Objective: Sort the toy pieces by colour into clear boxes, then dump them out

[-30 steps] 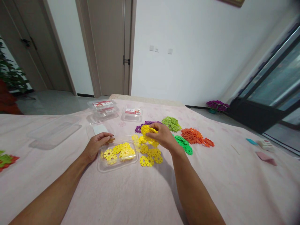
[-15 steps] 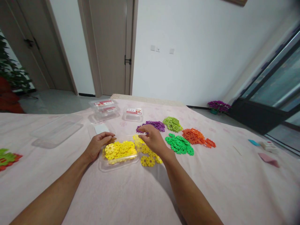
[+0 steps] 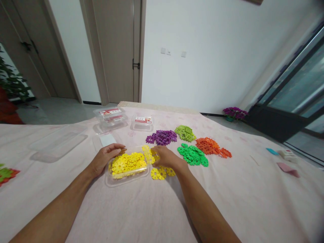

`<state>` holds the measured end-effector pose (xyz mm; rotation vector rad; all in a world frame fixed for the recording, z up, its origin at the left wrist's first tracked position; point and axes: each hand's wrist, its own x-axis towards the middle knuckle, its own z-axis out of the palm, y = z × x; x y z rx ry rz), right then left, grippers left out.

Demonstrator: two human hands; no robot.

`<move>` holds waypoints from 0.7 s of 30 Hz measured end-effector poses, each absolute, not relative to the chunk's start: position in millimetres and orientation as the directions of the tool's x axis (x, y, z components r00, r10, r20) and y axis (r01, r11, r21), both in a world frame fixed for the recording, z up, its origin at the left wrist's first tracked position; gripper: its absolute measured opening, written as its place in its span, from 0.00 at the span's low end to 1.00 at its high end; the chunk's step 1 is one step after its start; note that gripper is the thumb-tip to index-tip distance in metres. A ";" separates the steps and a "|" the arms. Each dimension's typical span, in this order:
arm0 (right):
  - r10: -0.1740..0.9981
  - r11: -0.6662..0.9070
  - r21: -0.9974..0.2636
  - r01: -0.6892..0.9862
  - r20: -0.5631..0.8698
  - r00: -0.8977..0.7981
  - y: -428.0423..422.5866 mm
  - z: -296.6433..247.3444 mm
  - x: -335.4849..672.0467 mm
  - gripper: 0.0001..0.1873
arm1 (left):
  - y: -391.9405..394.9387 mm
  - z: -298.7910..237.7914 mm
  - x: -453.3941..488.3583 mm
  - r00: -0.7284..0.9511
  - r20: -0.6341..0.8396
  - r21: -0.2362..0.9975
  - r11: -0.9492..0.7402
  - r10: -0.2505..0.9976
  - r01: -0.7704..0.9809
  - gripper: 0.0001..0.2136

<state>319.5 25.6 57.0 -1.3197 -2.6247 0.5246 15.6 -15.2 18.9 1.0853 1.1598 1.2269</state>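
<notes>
A clear plastic container [image 3: 117, 183] holds a heap of yellow snowflake discs [image 3: 129, 163]. My left hand [image 3: 105, 158] curls around its left rear rim, steadying it. Just right of the container, my right hand [image 3: 167, 157] is down among loose yellow discs [image 3: 159, 173], its thumb and fingers closing around some of them. The palm and wrist hide part of this loose group. Several yellow discs lie on the cloth below the right hand.
Beyond my right hand are piles of purple [image 3: 163, 137], light green [image 3: 185, 133], green [image 3: 193, 155] and orange [image 3: 210, 146] discs. Lidded containers [image 3: 110, 116] are stacked at the back left, another container [image 3: 142, 123] beside them. An uncovered clear container [image 3: 58, 143] lies left.
My right hand has lowered and moved slightly left onto the loose yellow discs, its fingers now around some. My left hand stays at the container's rim. The view has shifted slightly.
</notes>
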 end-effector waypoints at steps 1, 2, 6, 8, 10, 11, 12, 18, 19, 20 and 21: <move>0.810 0.545 -0.361 0.757 -0.004 -0.586 25.9 56.1 319.4 0.31 | -15.0 18.6 16.1 -0.015 -0.058 0.991 0.056 0.998 -0.119 0.19; 0.819 0.539 -0.347 0.767 0.007 -0.573 26.4 55.4 319.4 0.27 | -14.8 18.3 16.4 -0.021 -0.062 0.990 0.059 0.998 -0.126 0.18; 0.841 0.519 -0.329 0.789 0.031 -0.541 27.8 53.4 318.9 0.19 | -13.4 16.9 15.6 -0.037 -0.061 0.990 0.056 0.997 -0.132 0.17; 0.836 0.528 -0.339 0.779 0.047 -0.546 28.0 52.7 318.0 0.21 | -12.9 16.2 15.0 -0.036 -0.061 0.990 0.056 0.998 -0.133 0.17; 0.811 0.561 -0.344 0.753 0.045 -0.584 28.1 52.0 317.0 0.24 | -12.9 15.8 14.9 -0.033 -0.064 0.989 0.059 0.997 -0.139 0.17; 0.795 0.579 -0.348 0.737 0.041 -0.606 28.4 51.6 316.7 0.26 | -13.0 15.9 15.0 -0.032 -0.066 0.988 0.061 0.997 -0.142 0.17; 0.780 0.595 -0.353 0.723 0.036 -0.624 28.8 51.2 316.6 0.27 | -13.2 16.0 15.2 -0.032 -0.068 0.987 0.063 0.997 -0.146 0.17; 0.782 0.546 -0.493 0.677 0.010 -0.623 34.1 49.5 319.0 0.20 | -13.1 16.1 15.2 -0.039 -0.066 0.988 0.060 0.997 -0.145 0.17; 0.792 0.520 -0.525 0.674 0.000 -0.611 34.5 49.1 318.9 0.18 | -12.9 15.7 14.9 -0.040 -0.065 0.988 0.059 0.997 -0.144 0.17; 0.809 0.491 -0.545 0.680 -0.004 -0.588 34.6 48.4 318.2 0.17 | -12.8 15.4 14.7 -0.041 -0.065 0.988 0.059 0.997 -0.145 0.17; 0.831 0.464 -0.551 0.694 0.000 -0.556 34.3 47.3 317.0 0.16 | -12.7 15.1 14.6 -0.041 -0.066 0.987 0.059 0.997 -0.147 0.17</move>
